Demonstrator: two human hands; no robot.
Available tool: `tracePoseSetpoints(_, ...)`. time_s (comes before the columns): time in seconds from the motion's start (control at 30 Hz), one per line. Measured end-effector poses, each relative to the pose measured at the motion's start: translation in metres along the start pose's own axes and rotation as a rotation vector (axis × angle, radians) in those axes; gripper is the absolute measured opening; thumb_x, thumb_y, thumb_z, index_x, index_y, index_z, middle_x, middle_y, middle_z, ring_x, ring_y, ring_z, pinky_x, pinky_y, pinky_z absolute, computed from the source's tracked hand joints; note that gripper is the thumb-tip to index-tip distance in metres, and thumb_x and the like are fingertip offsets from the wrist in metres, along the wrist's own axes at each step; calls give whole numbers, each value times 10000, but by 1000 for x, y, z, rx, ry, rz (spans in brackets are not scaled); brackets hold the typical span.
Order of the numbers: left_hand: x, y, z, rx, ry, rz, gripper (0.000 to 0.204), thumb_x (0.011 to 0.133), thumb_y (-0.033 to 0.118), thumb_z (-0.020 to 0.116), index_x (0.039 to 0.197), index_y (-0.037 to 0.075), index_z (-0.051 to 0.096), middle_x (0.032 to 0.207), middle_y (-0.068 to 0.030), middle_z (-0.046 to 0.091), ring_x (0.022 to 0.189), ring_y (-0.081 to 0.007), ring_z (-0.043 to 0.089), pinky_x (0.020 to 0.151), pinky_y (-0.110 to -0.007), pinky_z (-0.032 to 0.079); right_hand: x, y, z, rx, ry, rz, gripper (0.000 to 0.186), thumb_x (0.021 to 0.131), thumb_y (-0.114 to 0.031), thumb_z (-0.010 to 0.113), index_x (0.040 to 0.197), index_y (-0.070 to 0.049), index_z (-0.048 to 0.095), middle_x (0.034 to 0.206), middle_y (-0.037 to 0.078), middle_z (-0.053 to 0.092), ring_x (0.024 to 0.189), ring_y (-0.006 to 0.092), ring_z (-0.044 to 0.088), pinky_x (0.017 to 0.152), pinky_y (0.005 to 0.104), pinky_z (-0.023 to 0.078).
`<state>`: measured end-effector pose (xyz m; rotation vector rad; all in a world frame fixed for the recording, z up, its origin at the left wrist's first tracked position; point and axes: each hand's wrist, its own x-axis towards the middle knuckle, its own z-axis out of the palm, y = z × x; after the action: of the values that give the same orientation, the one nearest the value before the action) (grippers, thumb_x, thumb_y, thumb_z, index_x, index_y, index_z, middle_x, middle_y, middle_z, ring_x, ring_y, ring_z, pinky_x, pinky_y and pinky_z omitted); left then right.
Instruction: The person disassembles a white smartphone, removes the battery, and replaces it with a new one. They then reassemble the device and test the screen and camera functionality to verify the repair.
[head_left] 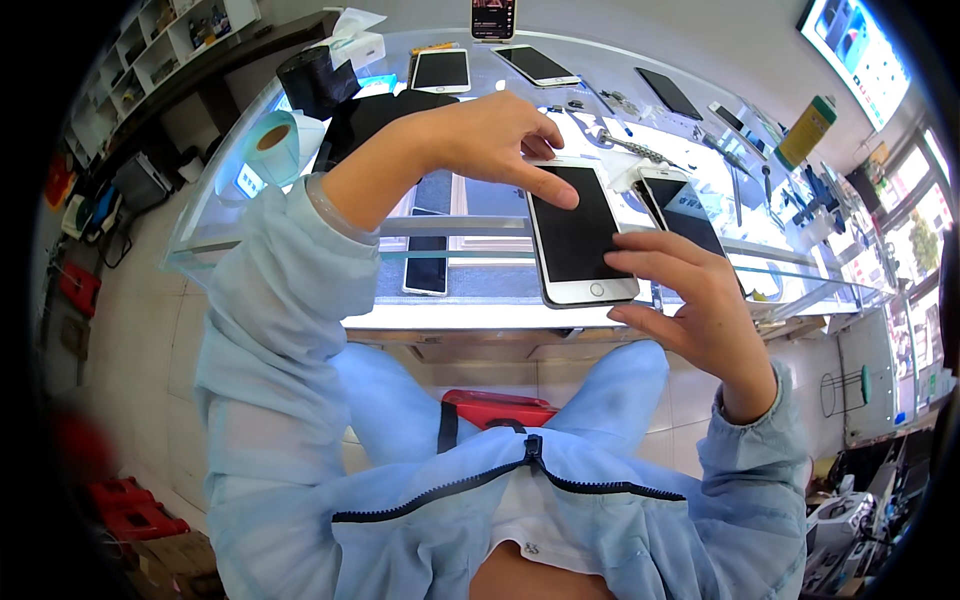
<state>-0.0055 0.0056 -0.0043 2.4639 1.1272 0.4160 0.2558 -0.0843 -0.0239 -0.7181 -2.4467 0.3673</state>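
Note:
A large white-framed smartphone (578, 235) with a dark screen sits in front of me at the near side of the glass counter. My left hand (497, 140) reaches over its top end, thumb across the upper screen and fingers curled at the top edge. At the lower right side, my right hand (690, 300) touches the screen's edge with its fingertips. Its thumb is held apart, close to the bottom corner. Just right of this phone lies another white phone (683, 212), its front raised at an angle, partly hidden by my right hand.
More phones lie on the glass counter (470, 225), including a white one (441, 70) at the back. A label roll (273, 138) stands at left and a yellow-green bottle (806, 132) at right. Small tools and parts lie behind the phone. A red stool (500, 408) shows below.

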Motion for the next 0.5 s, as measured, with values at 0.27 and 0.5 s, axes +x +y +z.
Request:
tracePoseSetpoints(0.27, 11, -10, 19, -46, 164, -51, 715, 827, 680, 420, 975, 21, 654, 838, -159, 636, 775, -251, 587, 672, -317, 453, 3, -23, 60, -149, 338, 204, 621, 650, -305, 790, 1150, -27, 548, 1224, 255, 481, 1030, 392, 543, 824, 395, 467)
tracePoseSetpoints(0.5, -21, 32, 13, -179, 233, -238, 512, 900, 507, 471, 972, 21, 617, 831, -71, 598, 774, -147, 533, 691, -277, 431, -13, -16, 69, 44, 449, 76, 646, 563, -238, 838, 1117, -28, 581, 1272, 208, 470, 1102, 355, 529, 849, 375, 478)
